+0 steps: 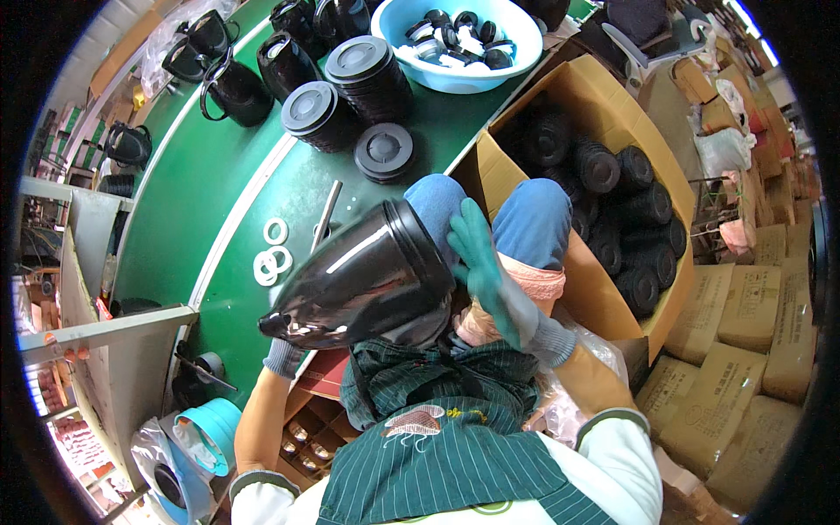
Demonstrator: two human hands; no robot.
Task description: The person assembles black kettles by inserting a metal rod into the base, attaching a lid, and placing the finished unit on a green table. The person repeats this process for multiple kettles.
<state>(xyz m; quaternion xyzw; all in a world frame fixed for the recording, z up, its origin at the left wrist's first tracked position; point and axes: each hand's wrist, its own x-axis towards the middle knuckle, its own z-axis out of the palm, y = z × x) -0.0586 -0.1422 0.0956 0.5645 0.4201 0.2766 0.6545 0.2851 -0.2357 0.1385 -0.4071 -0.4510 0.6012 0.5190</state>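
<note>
"Now, in the head view, a glossy black vessel [350, 280] is held tilted at the right edge of the green bench [229, 315], its narrow tip turned left. And the hands?"

"The right hand [499, 284], gloved in grey and green, is spread by the wide, ridged end, fingers straight, nothing clasped; whether the rim is touched cannot be told. Of the left hand [283, 356] only the cuff is shown; its fingers are hidden behind the vessel, their state impossible to tell."

"Which step, then?"

"Apparently the vessel is being steadied while its ridged end is tended by the palm. For the next move, firm support from beneath would be called for: so slick a taper could easily be let slip."

"And the textures!"

"Matt, ridged black discs [372, 83] are stacked near that right edge; flat white rings [266, 233] are scattered farther in, beside a slim metal rod [327, 208]. At the edge's far end, small black-and-white parts [459, 39] are heaped in a smooth blue basin [464, 83]. Off the edge, ribbed black pieces [639, 223] are packed in stiff cardboard [630, 96]."
</note>
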